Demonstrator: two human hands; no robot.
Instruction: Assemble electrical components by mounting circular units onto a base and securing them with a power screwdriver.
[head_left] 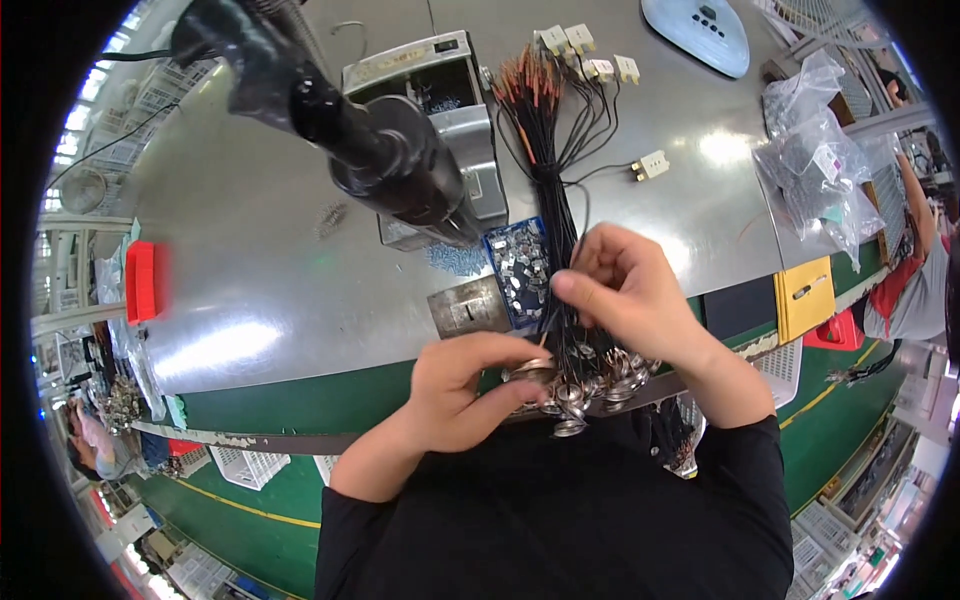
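A tied bundle of black wires (547, 190) with orange tips lies on the metal table, several white plugs (652, 165) fanning out from it. At its near end hang several round silvery metal parts (570, 398). My left hand (465, 385) pinches one of these, a round metal disc (533, 371), between thumb and fingers. Above the bundle, my right hand (635, 295) has its fingers curled and closed on a thin black wire (582, 240). Left of the wires sits a blue tray (488, 250) of small metal pieces, beside a flat metal block (466, 308).
A black power screwdriver (400, 165) hangs before a metal screw feeder (475, 150), loose screws (455, 260) beneath it. A red bin (142, 282) stands at the far left. On the right are a plastic bag (815, 150), a yellow folder (805, 298) and another person (915, 285).
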